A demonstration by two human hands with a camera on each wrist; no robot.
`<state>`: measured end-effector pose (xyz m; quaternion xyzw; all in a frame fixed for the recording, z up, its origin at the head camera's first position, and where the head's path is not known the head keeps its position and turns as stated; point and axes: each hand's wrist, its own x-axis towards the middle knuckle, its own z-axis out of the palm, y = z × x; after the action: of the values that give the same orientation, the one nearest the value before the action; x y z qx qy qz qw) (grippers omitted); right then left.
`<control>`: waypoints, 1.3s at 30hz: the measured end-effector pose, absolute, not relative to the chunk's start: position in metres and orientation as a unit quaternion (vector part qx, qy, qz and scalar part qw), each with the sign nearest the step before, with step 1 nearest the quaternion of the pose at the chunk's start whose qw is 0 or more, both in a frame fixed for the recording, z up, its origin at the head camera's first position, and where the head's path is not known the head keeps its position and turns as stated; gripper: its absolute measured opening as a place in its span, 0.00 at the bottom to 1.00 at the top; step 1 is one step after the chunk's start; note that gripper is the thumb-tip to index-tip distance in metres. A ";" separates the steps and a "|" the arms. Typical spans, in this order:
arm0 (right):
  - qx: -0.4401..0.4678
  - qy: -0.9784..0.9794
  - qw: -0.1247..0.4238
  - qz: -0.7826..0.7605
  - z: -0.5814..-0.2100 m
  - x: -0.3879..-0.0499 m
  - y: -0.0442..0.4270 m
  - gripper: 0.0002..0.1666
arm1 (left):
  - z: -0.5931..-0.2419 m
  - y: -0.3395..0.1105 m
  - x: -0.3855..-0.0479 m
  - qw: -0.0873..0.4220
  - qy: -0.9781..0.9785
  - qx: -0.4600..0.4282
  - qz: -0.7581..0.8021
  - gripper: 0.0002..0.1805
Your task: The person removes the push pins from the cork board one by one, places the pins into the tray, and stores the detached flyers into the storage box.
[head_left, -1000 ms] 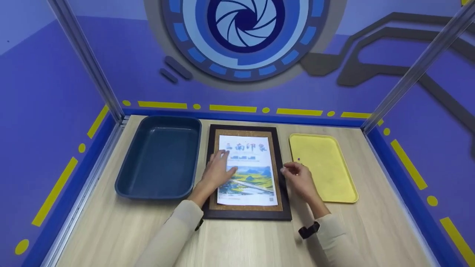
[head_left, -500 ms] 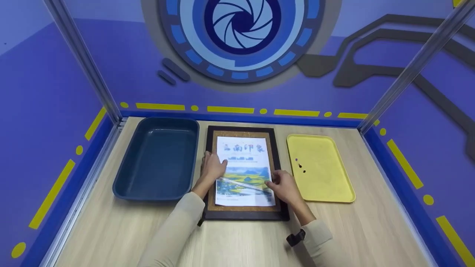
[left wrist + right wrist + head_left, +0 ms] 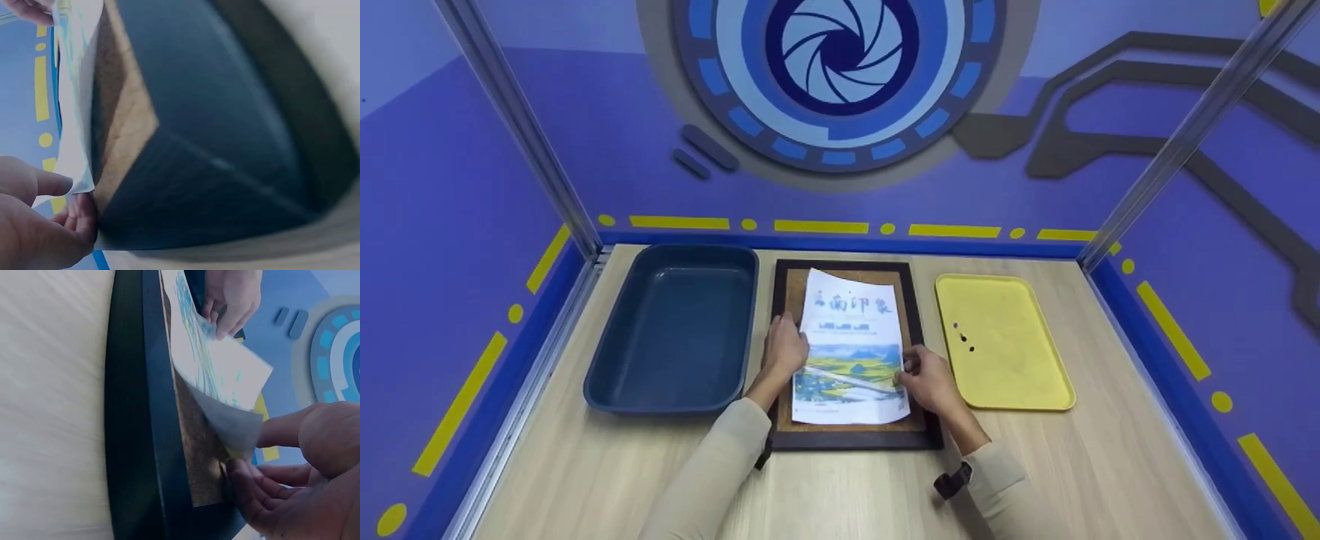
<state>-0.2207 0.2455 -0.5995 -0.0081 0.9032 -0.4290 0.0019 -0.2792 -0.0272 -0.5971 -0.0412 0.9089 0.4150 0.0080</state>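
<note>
A printed poster sheet (image 3: 851, 337) with Chinese lettering and a landscape picture lies over the cork (image 3: 126, 107) of a dark-framed board (image 3: 855, 441). My left hand (image 3: 786, 346) pinches the sheet's left edge between thumb and fingers. On the opposite side my right hand (image 3: 928, 379) grips the right edge, as the right wrist view confirms. Both wrist views show the paper (image 3: 197, 354) bent and raised off the cork along its edges. Part of the board's left and right border is hidden behind the hands.
To the left stands a deep dark-blue tray (image 3: 675, 337). A shallow yellow tray (image 3: 1020, 352) at the right holds a few tiny dark bits (image 3: 964, 338), too small to identify. Blue panels (image 3: 510, 150) wall in the wooden table (image 3: 840, 495).
My left hand has gone from resting on the poster to gripping its left edge. The right hand has moved left from beside the yellow tray onto the poster's edge. The sheet has lifted and tilted slightly.
</note>
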 end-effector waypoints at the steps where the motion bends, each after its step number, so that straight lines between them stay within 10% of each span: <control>1: -0.006 0.901 -0.001 -0.435 -0.601 -0.221 0.246 0.20 | -0.599 -0.028 -0.278 -0.004 0.907 -0.040 0.419 0.22; 26: 0.014 0.855 -0.083 -0.511 -0.560 -0.253 0.237 0.03 | -0.518 -0.075 -0.283 -0.131 0.849 0.040 0.511 0.10; 39: 0.001 0.774 0.025 -0.633 -0.532 -0.265 0.182 0.04 | -0.467 -0.140 -0.283 -0.137 0.862 0.019 0.489 0.13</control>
<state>-0.2646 0.1820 -0.5323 0.0013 0.7736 -0.6333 0.0246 -0.2829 -0.1405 -0.4669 0.0187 0.8615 0.4886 -0.1368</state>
